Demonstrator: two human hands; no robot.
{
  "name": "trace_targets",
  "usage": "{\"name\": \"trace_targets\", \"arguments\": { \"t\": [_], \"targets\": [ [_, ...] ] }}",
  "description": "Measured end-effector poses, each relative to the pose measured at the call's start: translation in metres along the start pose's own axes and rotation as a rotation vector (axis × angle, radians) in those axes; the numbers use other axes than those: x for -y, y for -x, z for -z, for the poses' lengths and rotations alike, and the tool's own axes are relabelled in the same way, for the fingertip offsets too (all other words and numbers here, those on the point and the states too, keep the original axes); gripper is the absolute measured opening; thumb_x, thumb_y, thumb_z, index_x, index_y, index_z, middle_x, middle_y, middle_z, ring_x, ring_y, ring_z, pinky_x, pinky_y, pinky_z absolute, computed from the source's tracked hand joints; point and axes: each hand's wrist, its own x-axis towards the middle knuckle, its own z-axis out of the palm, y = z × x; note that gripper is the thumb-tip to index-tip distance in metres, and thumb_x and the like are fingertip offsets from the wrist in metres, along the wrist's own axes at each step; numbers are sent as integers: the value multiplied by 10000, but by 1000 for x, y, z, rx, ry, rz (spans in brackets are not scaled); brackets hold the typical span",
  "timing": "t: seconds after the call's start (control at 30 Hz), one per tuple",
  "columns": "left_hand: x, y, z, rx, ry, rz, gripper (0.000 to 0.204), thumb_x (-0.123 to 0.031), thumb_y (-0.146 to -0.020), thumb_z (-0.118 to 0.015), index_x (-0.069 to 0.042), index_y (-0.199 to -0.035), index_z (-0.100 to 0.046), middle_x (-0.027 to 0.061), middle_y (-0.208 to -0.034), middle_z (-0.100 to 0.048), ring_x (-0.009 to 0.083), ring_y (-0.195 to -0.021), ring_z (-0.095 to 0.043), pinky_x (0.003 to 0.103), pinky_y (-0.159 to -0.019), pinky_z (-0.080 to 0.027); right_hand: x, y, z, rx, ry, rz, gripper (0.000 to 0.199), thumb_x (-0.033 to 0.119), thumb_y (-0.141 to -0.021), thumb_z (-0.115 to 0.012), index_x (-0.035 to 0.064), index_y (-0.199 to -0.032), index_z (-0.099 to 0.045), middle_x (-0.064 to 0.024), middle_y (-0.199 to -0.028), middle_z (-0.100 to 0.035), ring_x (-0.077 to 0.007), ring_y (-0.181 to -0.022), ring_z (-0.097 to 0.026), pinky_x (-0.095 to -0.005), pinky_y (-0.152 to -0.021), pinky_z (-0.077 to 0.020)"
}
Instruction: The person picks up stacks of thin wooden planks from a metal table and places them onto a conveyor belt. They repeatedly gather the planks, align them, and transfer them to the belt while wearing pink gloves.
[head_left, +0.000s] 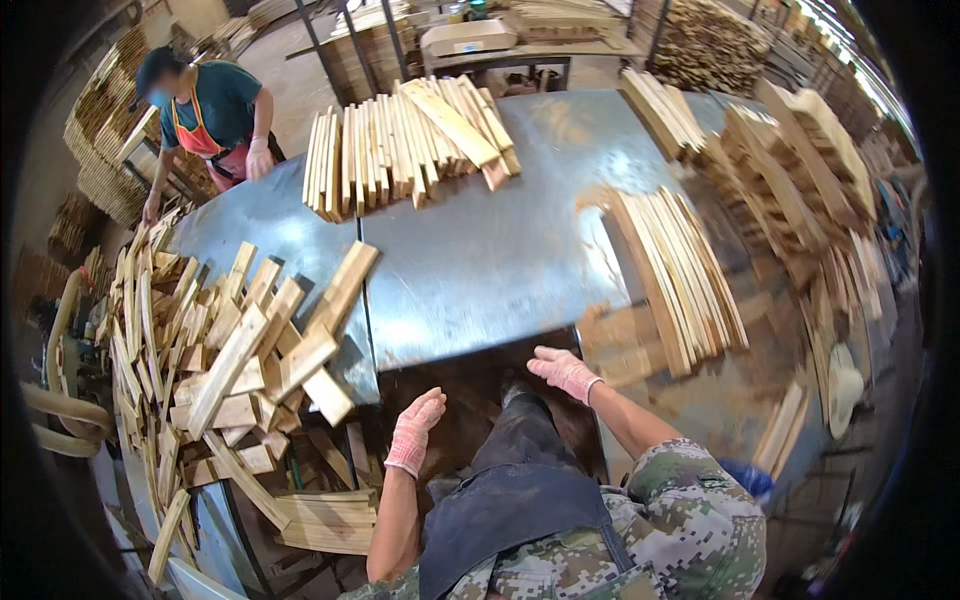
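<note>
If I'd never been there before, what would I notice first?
Probably the messy heap of wooden boards on the left. Next, the neat row of boards along the far side of the shiny metal table. Low in the middle, the left hand and right hand wear pinkish gloves.

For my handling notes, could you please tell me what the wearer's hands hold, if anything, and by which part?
Nothing is held: the gloved left hand and gloved right hand both appear empty.
</note>
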Motion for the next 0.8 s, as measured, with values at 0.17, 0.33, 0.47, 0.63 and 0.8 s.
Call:
{"name": "trace_targets", "arguments": {
  "t": [0.17, 0.33, 0.47, 0.63, 0.8],
  "targets": [
    [-71, -151, -24, -78, -233, 182, 646, -359, -1014, -726, 9, -1520, -565, 163, -1419, -671, 266, -1319, -617, 388, -1146, -464, 99, -190, 90, -126, -309, 33, 899, 375, -987, -779, -37, -1651, -334, -186, -1552, -572, -249, -1341, -592, -341, -1110, -461],
    [-146, -306, -39, -268, -406, 103, 807, -345, -993, -745, 63, -1601, -406, 261, -1536, -565, 342, -1406, -556, 404, -1190, -420, 178, -346, 179, -426, 155, 86, 924, 492, -1004, -703, -36, -1651, -309, -263, -1529, -582, -359, -1425, -562, -397, -1176, -418],
    [-188, -415, -33, -461, -474, 21, 875, -340, -983, -750, 70, -1632, -331, 311, -1596, -490, 368, -1456, -516, 409, -1209, -400, 228, -449, 218, -460, 315, 88, 914, 598, -1029, -597, -3, -1658, -318, -321, -1538, -541, -419, -1448, -522, -449, -1193, -419],
    [-231, -522, -6, -712, -618, -6, 909, -377, -946, -769, 54, -1627, -349, 298, -1600, -491, 396, -1462, -510, 414, -1205, -407, 260, -548, 227, -479, 441, 116, 874, 671, -1059, -466, 73, -1678, -317, -316, -1602, -463, -475, -1486, -437, -485, -1218, -379],
    [-259, -561, -5, -932, -620, 41, 732, -365, -886, -815, 42, -1429, -539, 284, -1390, -644, 432, -1317, -606, 457, -1111, -471, 277, -592, 210, -502, 121, 189, 790, 557, -1103, -500, -17, -1634, -387, -238, -1650, -455, -354, -1545, -410, -363, -1268, -297]
  ]
}}
